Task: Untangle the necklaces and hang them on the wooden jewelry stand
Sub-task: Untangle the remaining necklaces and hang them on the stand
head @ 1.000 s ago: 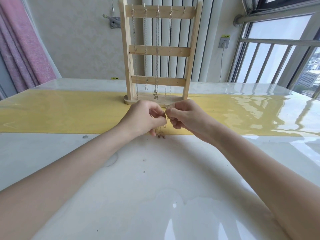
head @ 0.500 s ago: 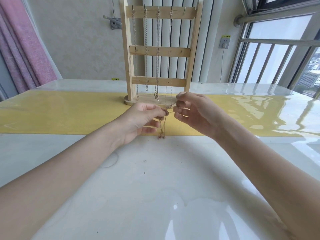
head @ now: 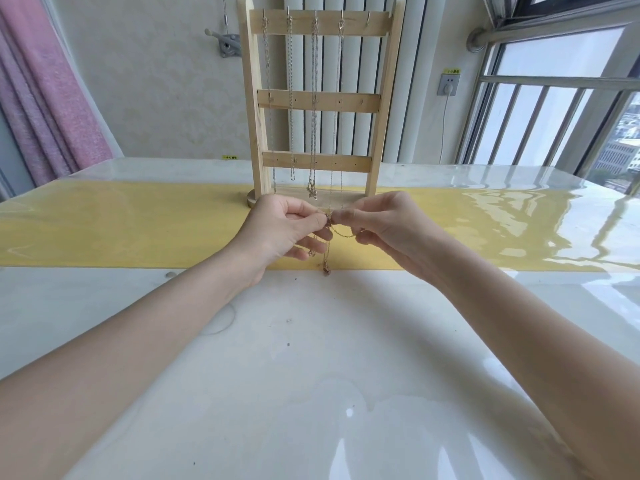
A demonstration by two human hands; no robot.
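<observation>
A wooden jewelry stand (head: 384, 109) rises at the back middle of the table, with several silver necklaces (head: 313, 98) hanging from hooks on its top bar. The rightmost hook is bare. Just in front of the stand's base, my left hand (head: 284, 233) and my right hand (head: 384, 226) meet fingertip to fingertip, both pinching a thin gold necklace (head: 343, 234). A short loop sags between the hands. The rest of the chain hangs straight down, its end (head: 326, 270) reaching the table.
A yellow runner (head: 121, 223) crosses the glossy white table (head: 311, 375) under the stand. Behind are a white radiator, a wall socket (head: 449, 85), a pink curtain (head: 45, 98) at the left and a barred window (head: 554, 109) at the right.
My hands drew slightly apart half a second ago and have come back together at the chain. The hanging end stays near the runner's front edge.
</observation>
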